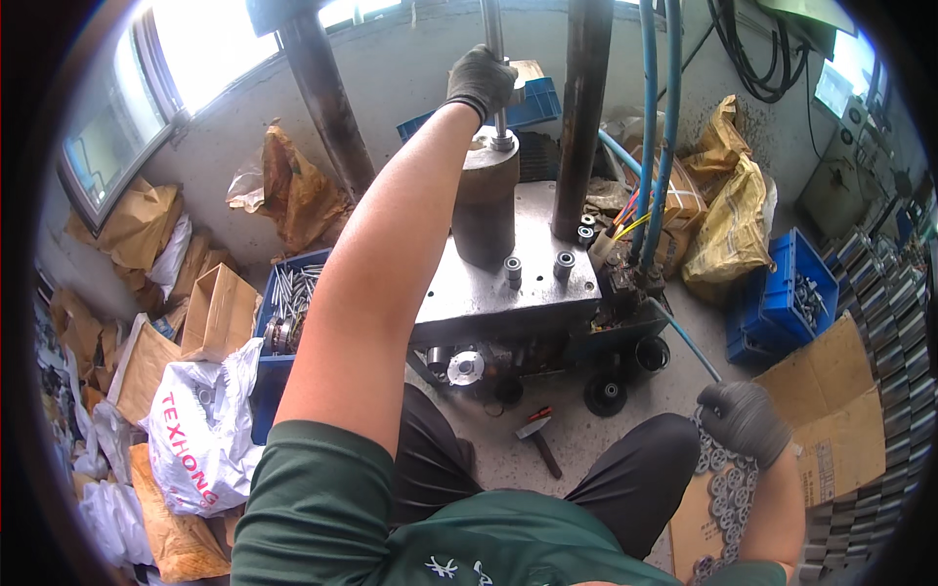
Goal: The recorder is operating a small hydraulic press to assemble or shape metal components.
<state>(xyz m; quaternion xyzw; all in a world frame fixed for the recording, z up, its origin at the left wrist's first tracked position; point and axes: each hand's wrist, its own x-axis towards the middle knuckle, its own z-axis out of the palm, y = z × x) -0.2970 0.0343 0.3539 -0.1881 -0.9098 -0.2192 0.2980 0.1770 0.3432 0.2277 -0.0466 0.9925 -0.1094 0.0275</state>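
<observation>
Left hand [481,78]: gloved, fist wrapped around vertical steel rod [494,39] above cylindrical block [485,200] on steel press plate [508,283]. Right hand [745,420]: gloved, fingers curled on stacked metal rings [728,498] beside the knee. Hammer [539,438] on floor; blue parts crates [782,298] nearby.

"What lies on the grey floor?"

"A small hammer with a red and black head [536,431]. A round black wheel part [606,395] sits near it."

"And at the sides?"

"A blue plastic crate of metal bits [793,293], crumpled yellow paper sacks [731,230], and open brown cardboard boxes [217,313]."
</observation>
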